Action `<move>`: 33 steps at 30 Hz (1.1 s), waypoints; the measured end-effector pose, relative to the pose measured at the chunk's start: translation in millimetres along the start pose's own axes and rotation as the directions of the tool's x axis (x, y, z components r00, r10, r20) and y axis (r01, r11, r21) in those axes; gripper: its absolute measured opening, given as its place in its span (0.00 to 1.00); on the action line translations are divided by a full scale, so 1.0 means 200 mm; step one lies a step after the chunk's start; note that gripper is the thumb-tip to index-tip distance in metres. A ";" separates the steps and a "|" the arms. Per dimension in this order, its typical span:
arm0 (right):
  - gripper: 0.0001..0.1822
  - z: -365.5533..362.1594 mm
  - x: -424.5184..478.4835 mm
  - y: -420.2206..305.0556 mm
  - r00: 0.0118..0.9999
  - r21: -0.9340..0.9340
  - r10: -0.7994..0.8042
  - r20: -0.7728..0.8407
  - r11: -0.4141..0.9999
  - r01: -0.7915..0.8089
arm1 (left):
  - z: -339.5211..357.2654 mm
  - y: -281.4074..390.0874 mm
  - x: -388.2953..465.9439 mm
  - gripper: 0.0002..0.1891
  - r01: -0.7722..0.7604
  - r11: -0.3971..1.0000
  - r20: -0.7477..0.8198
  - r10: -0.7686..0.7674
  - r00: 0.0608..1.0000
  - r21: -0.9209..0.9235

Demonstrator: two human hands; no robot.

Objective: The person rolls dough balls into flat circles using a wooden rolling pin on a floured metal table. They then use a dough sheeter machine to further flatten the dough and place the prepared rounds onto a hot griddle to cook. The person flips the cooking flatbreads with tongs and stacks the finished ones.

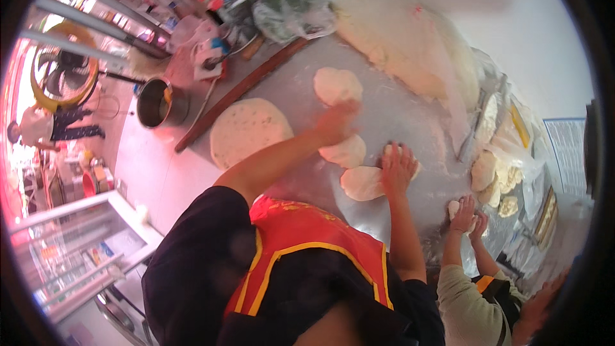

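Blurred by motion, my left hand is over the steel worktop. It overlaps the near edge of a rounded dough piece and the upper edge of another dough piece. Whether its fingers touch either one is unclear. My right hand is cupped over a smaller dough ball, which shows at the sides of the fingers and is mostly covered. Against that hand's left side lies a smooth oval dough piece. A large flat dough round with dark specks lies beside my left forearm.
A long wooden rolling pin lies beyond the round, near a metal pot. Plastic sheeting covers a big dough mass at the back. On the right, a co-worker's hands handle dough near several dough chunks.
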State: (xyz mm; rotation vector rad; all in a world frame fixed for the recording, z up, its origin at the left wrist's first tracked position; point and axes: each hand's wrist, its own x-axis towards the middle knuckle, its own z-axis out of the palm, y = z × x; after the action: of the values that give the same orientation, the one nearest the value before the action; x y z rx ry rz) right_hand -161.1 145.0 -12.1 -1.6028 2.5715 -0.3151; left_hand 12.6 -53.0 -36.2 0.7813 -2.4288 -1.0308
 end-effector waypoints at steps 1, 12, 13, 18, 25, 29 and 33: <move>0.29 -0.01 -0.01 -0.03 1.000 0.011 0.018 0.004 1.000 -0.018 | 0.09 0.01 -0.10 0.28 -0.002 1.000 0.015 0.002 1.000 -0.011; 0.29 -0.06 -0.40 0.04 0.991 -0.134 -0.136 -0.008 0.982 0.134 | 0.17 0.30 -0.52 0.21 -0.162 0.987 0.032 0.162 0.986 0.003; 0.29 -0.05 -0.38 0.08 0.995 -0.139 -0.084 -0.054 0.987 0.076 | 0.19 0.30 -0.51 0.21 -0.136 0.986 -0.046 0.132 0.990 -0.098; 0.32 -0.06 0.30 -0.16 0.999 0.518 -0.034 0.026 0.855 0.016 | 0.13 -0.08 -0.31 0.21 0.402 0.872 -0.517 -0.489 0.703 -0.279; 0.31 0.25 1.01 -0.59 0.933 0.201 0.008 0.360 0.976 -0.086 | -0.09 -0.25 -0.37 0.17 0.308 0.896 -0.594 -0.442 0.672 -0.318; 0.22 0.37 1.06 -0.45 0.972 0.575 -0.143 0.186 0.818 0.010 | -0.16 -0.12 -0.36 0.19 0.437 0.816 -0.399 -0.570 0.718 -0.380; 0.22 0.05 0.83 -0.64 0.977 0.821 -0.156 0.142 0.570 -0.029 | -0.29 -0.06 -0.25 0.20 0.453 0.768 -0.010 -0.513 0.859 -0.453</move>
State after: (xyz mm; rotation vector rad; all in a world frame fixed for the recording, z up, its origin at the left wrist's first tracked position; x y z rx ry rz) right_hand -120.3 -58.9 12.3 -1.2379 1.7244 -1.1062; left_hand 85.8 -59.5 -13.8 1.2961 -1.7976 -1.5858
